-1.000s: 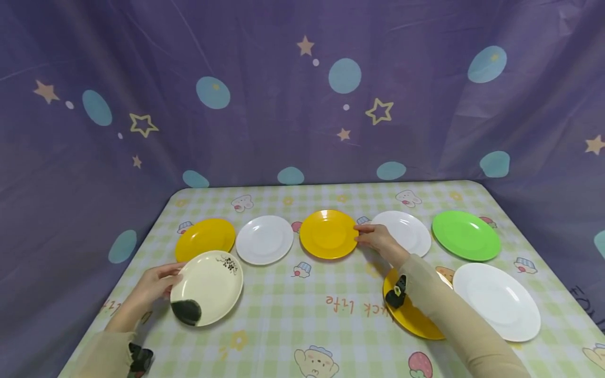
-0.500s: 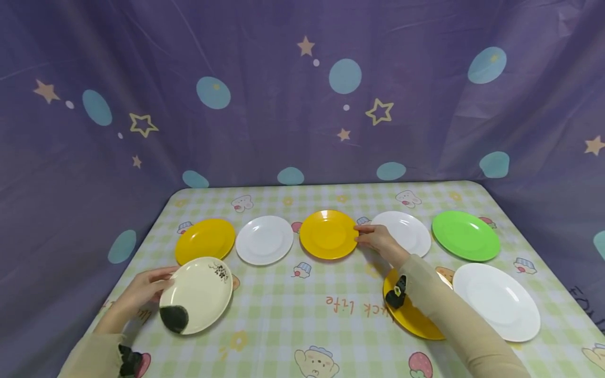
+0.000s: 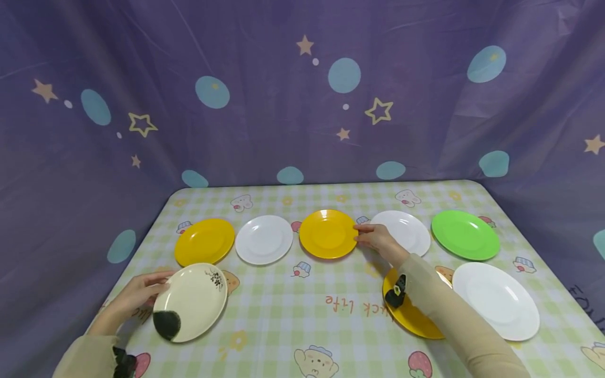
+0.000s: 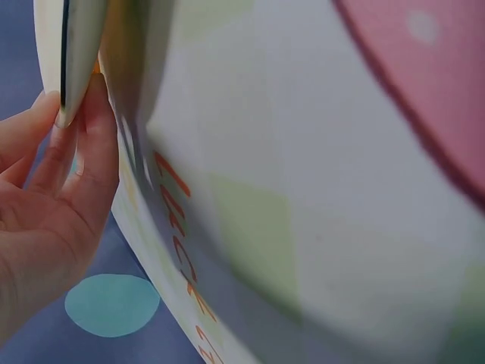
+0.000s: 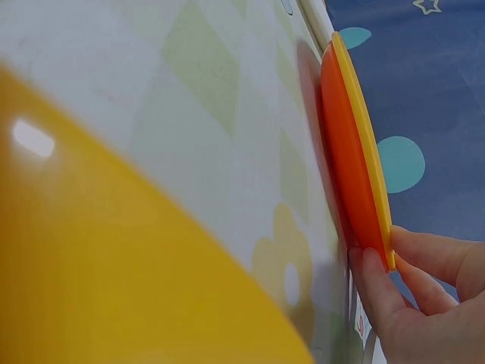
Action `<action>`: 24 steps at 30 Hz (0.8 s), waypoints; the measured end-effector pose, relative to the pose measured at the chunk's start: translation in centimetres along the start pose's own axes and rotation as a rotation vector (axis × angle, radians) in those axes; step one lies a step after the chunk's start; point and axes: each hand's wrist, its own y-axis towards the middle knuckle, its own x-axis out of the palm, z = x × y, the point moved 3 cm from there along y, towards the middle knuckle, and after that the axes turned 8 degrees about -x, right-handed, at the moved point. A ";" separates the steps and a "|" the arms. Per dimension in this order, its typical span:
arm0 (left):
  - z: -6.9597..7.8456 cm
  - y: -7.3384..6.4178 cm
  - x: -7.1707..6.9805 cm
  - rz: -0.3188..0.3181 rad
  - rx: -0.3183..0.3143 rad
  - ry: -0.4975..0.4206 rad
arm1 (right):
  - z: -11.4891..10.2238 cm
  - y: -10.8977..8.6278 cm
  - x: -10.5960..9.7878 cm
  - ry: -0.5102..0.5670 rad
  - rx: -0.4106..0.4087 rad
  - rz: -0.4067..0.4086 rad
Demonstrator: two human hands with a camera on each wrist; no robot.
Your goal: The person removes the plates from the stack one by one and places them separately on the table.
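My left hand (image 3: 137, 291) pinches the left rim of a cream plate (image 3: 194, 302) with a dark patch and a small flower print. In the left wrist view that plate (image 4: 79, 45) is edge-on between thumb and fingers, raised over the tablecloth. My right hand (image 3: 380, 241) pinches the right rim of a yellow plate (image 3: 327, 234) in the middle of the back row. The right wrist view has this plate (image 5: 356, 152) edge-on, its orange-looking underside close over the cloth, thumb and fingers on opposite faces of the rim.
Along the back row lie another yellow plate (image 3: 203, 242), a white plate (image 3: 263, 240), a second white plate (image 3: 406, 233) and a green plate (image 3: 465, 234). Under my right forearm is a yellow plate (image 3: 411, 315), beside a large white plate (image 3: 496, 302). A checked cloth (image 3: 274, 336) covers the table.
My left hand has moved left and toward me with the cream plate, uncovering more of the yellow plate behind it. My right hand stays at its yellow plate.
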 end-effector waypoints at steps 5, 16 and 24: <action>-0.1 -0.1 0.0 -0.021 -0.021 0.016 | 0.1 -0.1 0.0 0.032 -0.022 -0.022; 0.0 -0.3 -0.1 -0.088 -0.056 0.031 | 0.0 0.1 0.1 0.040 0.000 -0.009; 0.0 -0.1 0.0 -0.119 -0.044 0.062 | 0.0 0.1 0.0 0.057 0.021 0.014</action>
